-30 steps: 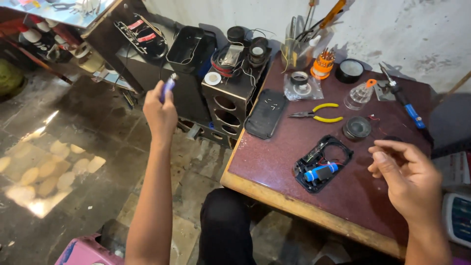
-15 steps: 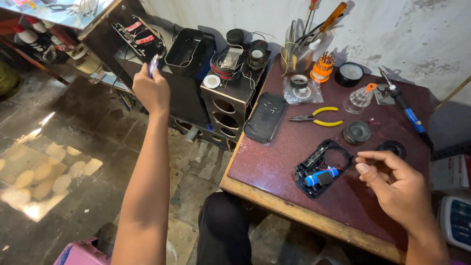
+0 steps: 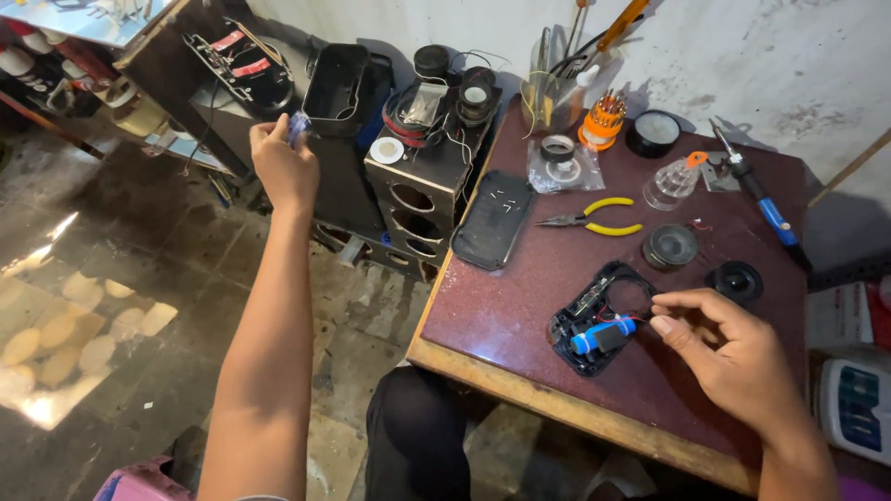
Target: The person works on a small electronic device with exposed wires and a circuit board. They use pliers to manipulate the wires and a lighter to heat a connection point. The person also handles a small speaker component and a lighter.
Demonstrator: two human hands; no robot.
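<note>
My left hand (image 3: 284, 165) is stretched out to the left, off the table, pinching a small bluish object (image 3: 298, 125) near a black open box (image 3: 336, 83). My right hand (image 3: 733, 357) rests over the dark red table (image 3: 520, 306), its fingertips touching the edge of an opened black speaker shell (image 3: 601, 320) that holds a blue cylindrical battery (image 3: 603, 335) and thin wires. The right hand's fingers are curled but hold nothing I can see.
On the table lie a black cover panel (image 3: 492, 219), yellow-handled pliers (image 3: 594, 215), a small round speaker driver (image 3: 670, 246), another black driver (image 3: 735, 278), a blue-handled tool (image 3: 759, 197), an orange bit holder (image 3: 603, 119) and a clear bag (image 3: 557, 167). Wooden speaker boxes (image 3: 413, 186) stand left of the table.
My left hand has reached farther away toward the black box with the small object. My right hand has moved left and down to the opened speaker shell.
</note>
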